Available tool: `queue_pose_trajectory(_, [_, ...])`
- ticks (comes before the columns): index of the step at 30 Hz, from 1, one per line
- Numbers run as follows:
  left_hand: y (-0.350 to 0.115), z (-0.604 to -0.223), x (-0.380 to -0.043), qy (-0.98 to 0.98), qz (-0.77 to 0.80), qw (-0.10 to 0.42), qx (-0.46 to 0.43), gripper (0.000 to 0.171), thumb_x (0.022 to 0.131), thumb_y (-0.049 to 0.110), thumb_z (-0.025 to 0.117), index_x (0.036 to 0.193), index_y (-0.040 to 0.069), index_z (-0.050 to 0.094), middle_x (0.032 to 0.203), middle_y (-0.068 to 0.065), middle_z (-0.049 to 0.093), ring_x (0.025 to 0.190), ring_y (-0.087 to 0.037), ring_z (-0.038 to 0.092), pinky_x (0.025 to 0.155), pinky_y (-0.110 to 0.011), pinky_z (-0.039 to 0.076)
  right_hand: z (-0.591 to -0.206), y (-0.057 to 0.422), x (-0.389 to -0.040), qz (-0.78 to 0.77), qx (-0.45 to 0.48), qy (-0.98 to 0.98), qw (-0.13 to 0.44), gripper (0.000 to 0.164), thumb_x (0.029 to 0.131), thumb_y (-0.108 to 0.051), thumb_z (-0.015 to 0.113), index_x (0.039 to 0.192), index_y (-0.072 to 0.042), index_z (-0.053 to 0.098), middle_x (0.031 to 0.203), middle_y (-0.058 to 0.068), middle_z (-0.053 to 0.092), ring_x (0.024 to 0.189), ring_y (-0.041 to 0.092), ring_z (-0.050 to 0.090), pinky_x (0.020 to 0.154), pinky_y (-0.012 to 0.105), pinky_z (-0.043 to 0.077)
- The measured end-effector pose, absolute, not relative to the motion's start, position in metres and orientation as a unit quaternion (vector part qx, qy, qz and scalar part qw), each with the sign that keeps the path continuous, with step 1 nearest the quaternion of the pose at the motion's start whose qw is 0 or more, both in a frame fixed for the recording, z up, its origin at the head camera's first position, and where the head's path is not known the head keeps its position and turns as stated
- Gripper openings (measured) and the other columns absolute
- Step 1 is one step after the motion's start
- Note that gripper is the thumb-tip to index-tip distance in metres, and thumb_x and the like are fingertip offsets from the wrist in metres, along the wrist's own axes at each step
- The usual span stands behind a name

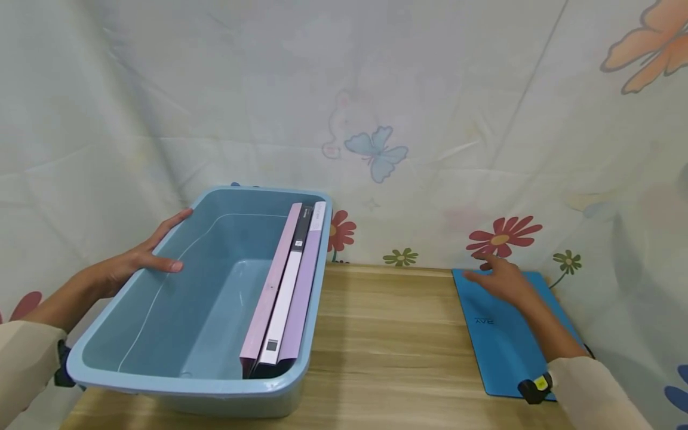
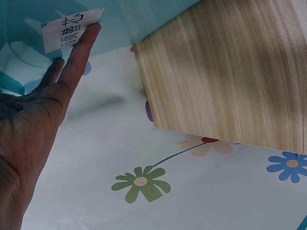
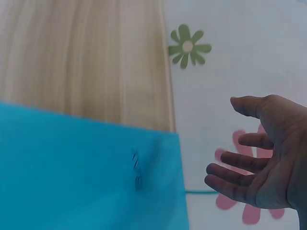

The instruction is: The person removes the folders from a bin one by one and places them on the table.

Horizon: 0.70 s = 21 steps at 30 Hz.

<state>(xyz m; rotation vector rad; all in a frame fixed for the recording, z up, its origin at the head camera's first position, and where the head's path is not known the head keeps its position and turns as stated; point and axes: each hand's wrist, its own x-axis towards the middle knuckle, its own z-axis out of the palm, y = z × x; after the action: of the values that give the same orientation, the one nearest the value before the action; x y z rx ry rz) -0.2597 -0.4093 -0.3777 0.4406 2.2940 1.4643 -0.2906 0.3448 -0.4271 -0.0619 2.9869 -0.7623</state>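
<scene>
My left hand (image 1: 141, 255) holds the left rim of a light blue plastic tub (image 1: 317, 286), thumb over the rim inside and fingers along the outer wall. In the left wrist view two straight fingers lie by a white paper label (image 2: 72, 29) with handwriting on the tub's side. Three slim boxes stand on edge along the tub's right wall: a pink one (image 1: 272, 286), a black and white one (image 1: 283, 304) and a lilac one (image 1: 303, 298). Over the far end of a flat blue panel (image 1: 502, 352) with dark lettering, my right hand (image 1: 502, 279) hovers with fingers spread, holding nothing.
The tub and panel lie on a wood-grain table (image 1: 387, 346). Behind it hangs a pale curtain (image 1: 430, 131) printed with flowers and butterflies, close to the table's back edge. A dark cord shows at the panel's right edge.
</scene>
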Motion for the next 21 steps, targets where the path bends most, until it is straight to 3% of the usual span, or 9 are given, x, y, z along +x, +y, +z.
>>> queue_pose_trajectory(21, [-0.410,-0.377,-0.260,0.815,0.522,0.196,0.155,0.110,0.104,0.027,0.065,0.173,0.061,-0.012,0.184,-0.021,0.002,0.141,-0.049,0.061,0.087,-0.069,0.069,-0.398,0.274,-0.312,-0.297,-0.063,0.952,0.025,0.086,0.106,-0.051,0.073,0.171,-0.003,0.043,0.159,0.037,0.060,0.143,0.058,0.062,0.109,0.070,0.060])
